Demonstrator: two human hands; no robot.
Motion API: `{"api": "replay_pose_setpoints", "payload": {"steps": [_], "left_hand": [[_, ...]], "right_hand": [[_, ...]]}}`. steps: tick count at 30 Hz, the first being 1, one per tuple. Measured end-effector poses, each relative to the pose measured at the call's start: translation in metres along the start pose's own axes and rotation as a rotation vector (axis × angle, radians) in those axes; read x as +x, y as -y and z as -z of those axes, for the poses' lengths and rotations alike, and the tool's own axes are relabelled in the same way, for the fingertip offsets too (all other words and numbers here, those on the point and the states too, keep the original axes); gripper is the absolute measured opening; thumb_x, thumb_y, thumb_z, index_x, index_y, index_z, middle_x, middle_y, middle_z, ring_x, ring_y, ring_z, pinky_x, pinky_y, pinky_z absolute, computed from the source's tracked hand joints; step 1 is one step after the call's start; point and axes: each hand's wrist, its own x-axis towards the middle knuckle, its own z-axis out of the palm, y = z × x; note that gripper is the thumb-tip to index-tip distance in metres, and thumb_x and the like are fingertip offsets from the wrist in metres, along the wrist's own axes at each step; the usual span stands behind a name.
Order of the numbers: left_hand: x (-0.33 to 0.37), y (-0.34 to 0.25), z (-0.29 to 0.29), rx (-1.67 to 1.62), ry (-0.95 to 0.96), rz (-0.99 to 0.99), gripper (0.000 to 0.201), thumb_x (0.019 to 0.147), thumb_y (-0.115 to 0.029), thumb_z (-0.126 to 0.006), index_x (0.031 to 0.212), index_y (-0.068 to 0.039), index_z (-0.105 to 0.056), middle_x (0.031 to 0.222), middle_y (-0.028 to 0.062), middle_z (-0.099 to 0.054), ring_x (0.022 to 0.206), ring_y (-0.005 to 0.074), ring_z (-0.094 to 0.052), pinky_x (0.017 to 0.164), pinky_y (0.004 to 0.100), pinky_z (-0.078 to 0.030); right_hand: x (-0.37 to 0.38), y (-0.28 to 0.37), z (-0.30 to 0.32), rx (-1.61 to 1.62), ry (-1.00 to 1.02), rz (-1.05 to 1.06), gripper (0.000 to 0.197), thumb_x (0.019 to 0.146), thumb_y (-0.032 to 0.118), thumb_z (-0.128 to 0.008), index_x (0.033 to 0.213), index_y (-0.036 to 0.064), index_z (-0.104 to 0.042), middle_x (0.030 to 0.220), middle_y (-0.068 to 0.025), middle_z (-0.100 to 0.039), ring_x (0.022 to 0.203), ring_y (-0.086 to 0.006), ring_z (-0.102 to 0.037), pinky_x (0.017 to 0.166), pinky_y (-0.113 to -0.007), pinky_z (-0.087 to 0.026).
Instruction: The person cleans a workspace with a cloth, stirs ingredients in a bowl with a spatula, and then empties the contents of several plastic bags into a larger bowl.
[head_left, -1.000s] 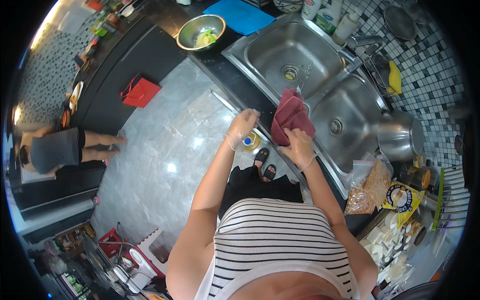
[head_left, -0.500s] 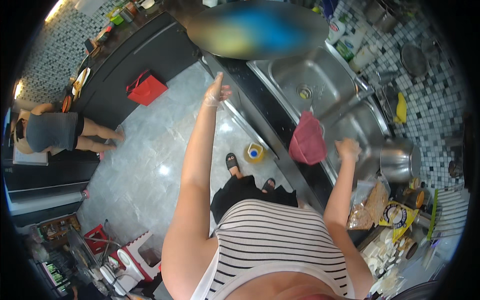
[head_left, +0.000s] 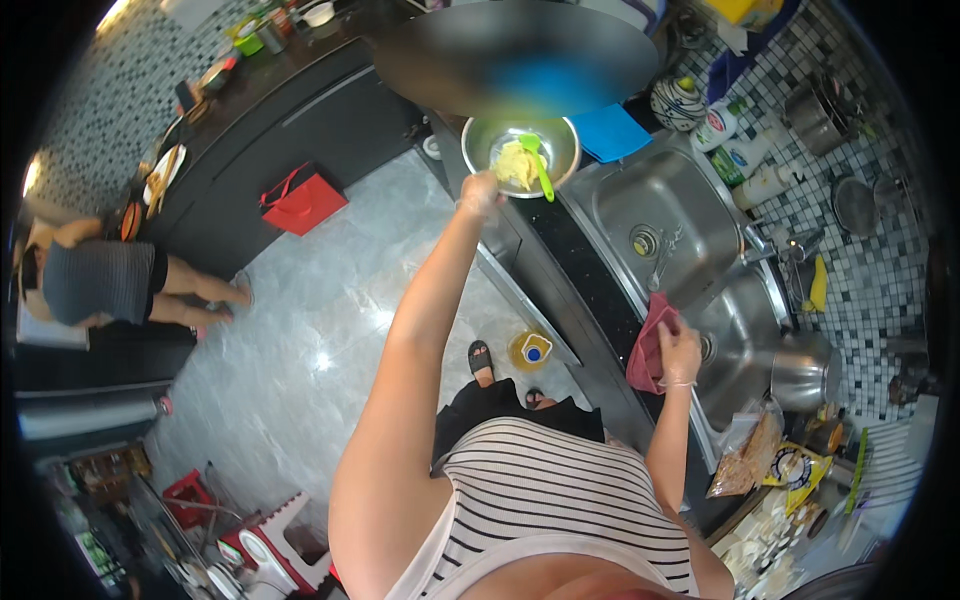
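Note:
My left hand (head_left: pixel 482 190), in a thin clear glove, is closed at the near rim of a steel mixing bowl (head_left: pixel 572 160). Inside the bowl lie a pale yellow mash or dough (head_left: pixel 515 165) and a lime-green spatula (head_left: pixel 543 175), its handle resting over the rim. A blurred patch covers the bowl's far side. My right hand (head_left: pixel 682 355), also with a clear glove cuff at the wrist, grips a dark pink cloth (head_left: pixel 648 355) at the front edge of the double sink (head_left: pixel 655 200). Part of the cloth is hidden behind the fingers.
A blue flat sheet (head_left: pixel 612 133) lies beside the bowl. Bottles (head_left: pixel 715 125) line the sink's back, and a steel pot (head_left: pixel 803 370) stands at its right. On the floor are a yellow-liquid jug (head_left: pixel 530 348) and red bag (head_left: pixel 305 202). Another person (head_left: pixel 100 280) stands far left.
My left hand has gone from stretched out in the air to closed at the bowl's rim. My right hand has moved from over the sink onto the cloth. The view has shifted, revealing the bowl.

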Motion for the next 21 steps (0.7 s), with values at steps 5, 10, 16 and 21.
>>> {"api": "replay_pose_setpoints", "payload": {"steps": [5,10,16,21], "left_hand": [[-0.156,0.038,0.070,0.065,-0.061,-0.041,0.032,0.083,-0.025,-0.045,0.080,0.004,-0.061,0.065,0.0105,-0.061,0.048,0.0168,-0.056,0.045,0.0296,-0.046],[-0.325,0.119,0.121,-0.110,-0.384,-0.017,0.036,0.087,-0.025,-0.043,0.078,0.006,-0.060,0.060,0.0129,-0.060,0.045,0.0158,-0.055,0.040,0.0285,-0.042],[-0.500,0.191,0.120,-0.175,-0.829,0.169,0.035,0.088,-0.022,-0.041,0.089,0.008,-0.059,0.063,0.0125,-0.061,0.047,0.0158,-0.058,0.043,0.0290,-0.045],[-0.606,0.263,0.102,-0.356,-1.151,0.089,0.034,0.087,-0.021,-0.042,0.089,0.009,-0.057,0.064,0.0135,-0.061,0.048,0.0184,-0.060,0.048,0.0314,-0.047]], "right_hand": [[0.037,0.047,0.029,0.271,-0.246,0.229,0.029,0.086,0.030,-0.059,0.098,0.0034,-0.063,0.093,-0.0145,-0.062,0.084,-0.0291,-0.060,0.076,-0.038,-0.047],[-0.024,0.182,0.015,0.641,0.142,0.741,0.024,0.079,0.022,-0.069,0.093,0.0036,-0.060,0.084,-0.0103,-0.060,0.076,-0.0231,-0.059,0.068,-0.033,-0.048],[-0.203,0.246,-0.023,0.191,0.749,1.450,0.040,0.075,0.029,-0.065,0.105,0.0030,-0.058,0.082,-0.0191,-0.064,0.075,-0.0324,-0.064,0.069,-0.040,-0.050],[-0.317,0.238,-0.050,-0.121,0.839,1.861,0.039,0.074,0.022,-0.057,0.108,0.0031,-0.058,0.079,-0.0200,-0.065,0.075,-0.0338,-0.064,0.069,-0.043,-0.051]]}}
